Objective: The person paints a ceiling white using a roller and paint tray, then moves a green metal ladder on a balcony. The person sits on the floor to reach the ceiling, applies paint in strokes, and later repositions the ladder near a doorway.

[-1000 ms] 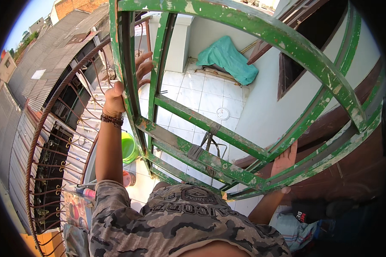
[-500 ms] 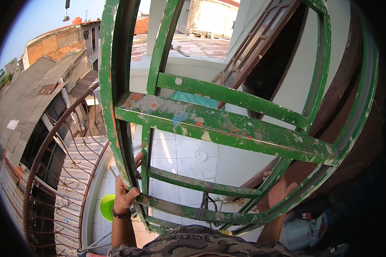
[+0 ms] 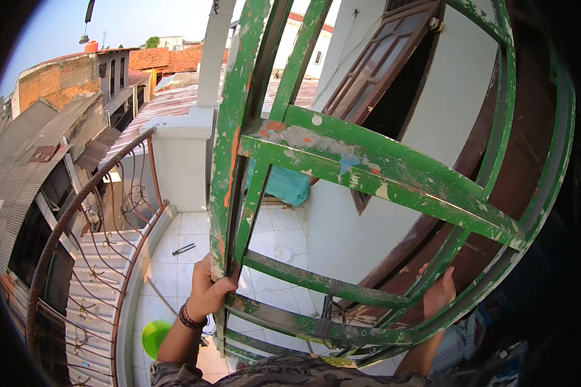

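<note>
A paint-spattered green metal frame (image 3: 394, 184), built of rails and crossbars, stands upright in front of me and fills the middle and right of the view. My left hand (image 3: 210, 290), with a beaded bracelet at the wrist, is wrapped round its left upright near the bottom. My right hand (image 3: 436, 295) is closed on the lower right side of the frame, its fingers partly behind the rail. A dark strap (image 3: 324, 322) is bound round one of the lower crossbars. Behind the bars, a teal cover (image 3: 284, 184) lies against the white wall.
A curved iron railing (image 3: 97, 180) edges the balcony on the left, with rooftops (image 3: 32, 148) beyond. On the tiled floor (image 3: 177, 222) are a green bucket (image 3: 155, 338), a dark tool (image 3: 183, 249) and a round drain (image 3: 283, 253). An open barred window (image 3: 384, 61) projects at upper right.
My view has tilted up from the floor. The frame now stands further right, uncovering more balcony on the left. Both my hands stay on it, the left having shifted rightward since half a second ago.
</note>
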